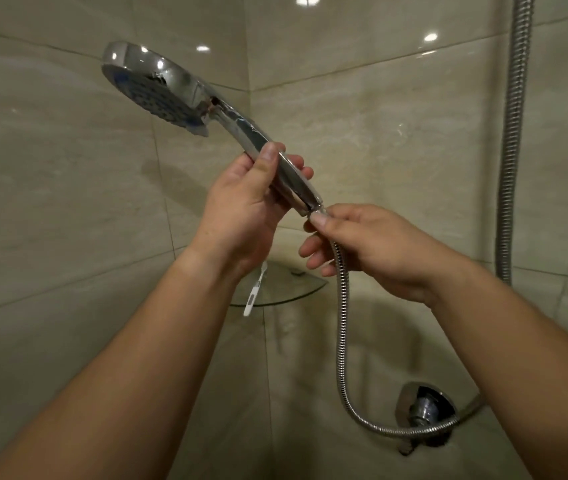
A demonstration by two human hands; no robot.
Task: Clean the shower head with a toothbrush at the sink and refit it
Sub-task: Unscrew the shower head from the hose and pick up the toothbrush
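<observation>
The left hand grips the chrome handheld shower head by its handle while the right hand pinches the nut of the ribbed metal hose; a cross-threaded or slipping nut could drop the head.

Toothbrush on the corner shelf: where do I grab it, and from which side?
Pinch the toothbrush by its white handle end, which overhangs the glass shelf's front edge. Come from the front and below; its upper part is hidden behind the left hand.
</observation>
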